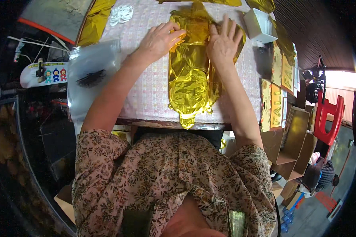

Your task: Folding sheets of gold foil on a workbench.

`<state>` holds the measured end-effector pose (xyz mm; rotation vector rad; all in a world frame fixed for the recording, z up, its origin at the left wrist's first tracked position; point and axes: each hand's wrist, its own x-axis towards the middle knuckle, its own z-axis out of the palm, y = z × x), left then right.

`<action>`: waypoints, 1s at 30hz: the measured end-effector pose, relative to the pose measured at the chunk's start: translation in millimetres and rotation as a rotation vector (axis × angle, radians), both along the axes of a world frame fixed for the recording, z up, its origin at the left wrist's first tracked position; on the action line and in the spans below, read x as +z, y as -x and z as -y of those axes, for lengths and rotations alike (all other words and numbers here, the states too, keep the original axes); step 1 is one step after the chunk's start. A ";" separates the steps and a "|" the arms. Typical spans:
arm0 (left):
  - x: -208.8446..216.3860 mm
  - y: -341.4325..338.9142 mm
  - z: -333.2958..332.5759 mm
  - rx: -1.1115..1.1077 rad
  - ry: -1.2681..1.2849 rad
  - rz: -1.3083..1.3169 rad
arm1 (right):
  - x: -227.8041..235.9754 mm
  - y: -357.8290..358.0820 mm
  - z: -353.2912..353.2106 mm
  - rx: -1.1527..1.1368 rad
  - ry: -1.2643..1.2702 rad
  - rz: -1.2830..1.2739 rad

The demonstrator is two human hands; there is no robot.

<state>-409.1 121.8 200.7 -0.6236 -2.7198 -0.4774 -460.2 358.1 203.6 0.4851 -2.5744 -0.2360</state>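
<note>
A flat, shiny gold foil balloon (pixel 189 85) lies lengthwise on the table in front of me, its narrow tab near the front edge. My left hand (pixel 159 41) is closed at the balloon's upper left side, with a fold of foil pinched between thumb and fingers. On the upper right side, my right hand (pixel 223 45) has its fingers spread and rests on or just over the foil. The balloon's far end is slightly blurred, and part of its right side is hidden under my right hand and forearm.
The table (pixel 150 96) has a pink-and-white checked cover. Clear plastic bags (pixel 93 75) lie at left, below a bundle of white ribbon (pixel 122 14). A white box (pixel 260 26) stands at far right, near printed cards (pixel 272 104). More gold foil (pixel 94 21) lies along the left edge. Cardboard boxes (pixel 294 134) and a red stool (pixel 327 118) are beyond.
</note>
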 end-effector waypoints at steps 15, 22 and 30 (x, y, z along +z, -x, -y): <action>-5.9 8.0 3.1 0.014 -0.098 0.045 | -8.8 -54.6 4.7 0.382 0.234 0.359; -14.7 38.6 30.0 -0.012 -0.343 0.072 | -12.7 -55.2 7.0 0.383 0.254 0.338; -16.1 29.3 23.1 0.024 -0.341 0.103 | -15.3 -54.7 7.0 0.388 0.269 0.310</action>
